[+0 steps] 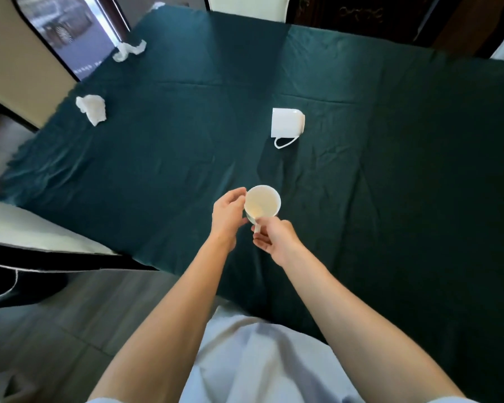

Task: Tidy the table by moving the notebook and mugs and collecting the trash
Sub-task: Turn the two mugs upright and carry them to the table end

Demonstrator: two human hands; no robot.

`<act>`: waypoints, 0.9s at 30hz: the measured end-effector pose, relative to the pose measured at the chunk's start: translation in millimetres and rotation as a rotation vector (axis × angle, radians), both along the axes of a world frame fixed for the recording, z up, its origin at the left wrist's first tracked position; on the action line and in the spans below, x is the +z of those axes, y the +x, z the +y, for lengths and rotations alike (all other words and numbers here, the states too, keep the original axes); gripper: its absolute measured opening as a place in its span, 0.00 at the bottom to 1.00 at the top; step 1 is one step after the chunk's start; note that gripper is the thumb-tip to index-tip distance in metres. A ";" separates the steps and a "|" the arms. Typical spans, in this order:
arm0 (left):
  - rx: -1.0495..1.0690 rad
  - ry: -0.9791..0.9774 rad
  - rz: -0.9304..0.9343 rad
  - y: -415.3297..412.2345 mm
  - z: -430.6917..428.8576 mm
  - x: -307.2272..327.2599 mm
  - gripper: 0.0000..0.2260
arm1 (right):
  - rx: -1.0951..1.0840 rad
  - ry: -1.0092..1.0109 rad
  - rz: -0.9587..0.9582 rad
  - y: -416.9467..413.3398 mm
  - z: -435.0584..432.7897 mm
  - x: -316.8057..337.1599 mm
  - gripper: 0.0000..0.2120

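A white mug (262, 203) stands upright over the near middle of the dark green tablecloth (172, 135), its mouth facing up and empty. My right hand (277, 238) pinches its handle from the near side. My left hand (227, 215) touches the mug's left side with curled fingers. A second white mug (287, 123) lies on its side farther back, handle toward me. Two crumpled white tissues lie at the left: one tissue (91, 109) near the left edge, another tissue (128, 50) at the far left corner. No notebook is in view.
A chair back (245, 7) stands at the table's far side, with dark wooden furniture (361, 16) behind. A light seat (26, 225) sits at the left edge. Grey floor (85, 315) lies below left. The table's right half is bare cloth.
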State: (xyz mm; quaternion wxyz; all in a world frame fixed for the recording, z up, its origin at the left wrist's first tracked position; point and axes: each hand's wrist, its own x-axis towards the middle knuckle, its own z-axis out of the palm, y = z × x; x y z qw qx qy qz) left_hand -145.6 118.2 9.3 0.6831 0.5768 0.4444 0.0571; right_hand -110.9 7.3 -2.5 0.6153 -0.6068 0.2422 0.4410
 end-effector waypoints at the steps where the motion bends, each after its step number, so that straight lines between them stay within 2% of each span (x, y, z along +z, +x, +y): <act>1: 0.009 -0.012 -0.002 -5.4 1.0 0.5 0.13 | -0.010 0.017 0.017 -5.6 0.4 0.3 0.14; 5: 0.042 -0.045 0.010 -26.4 13.8 -0.8 0.15 | -0.021 0.014 0.033 -24.4 7.4 -0.5 0.12; 8: 0.015 -0.045 0.010 -36.2 24.7 -1.7 0.12 | -0.045 0.017 0.049 -32.4 16.2 1.6 0.07; 11: -0.039 -0.041 0.003 -44.3 36.2 -0.5 0.08 | -0.075 0.042 0.075 -40.4 25.5 3.6 0.10; 17: -0.125 -0.070 -0.010 -56.2 72.1 -0.5 0.06 | -0.149 0.068 0.094 -59.8 53.7 7.6 0.04; 24: -0.213 -0.136 -0.006 -75.4 113.6 -12.8 0.07 | -0.268 0.005 0.118 -93.3 93.5 4.3 0.06; 27: -0.272 -0.183 -0.009 -83.1 128.6 -20.1 0.08 | -0.335 0.003 0.135 -106.1 106.4 1.2 0.12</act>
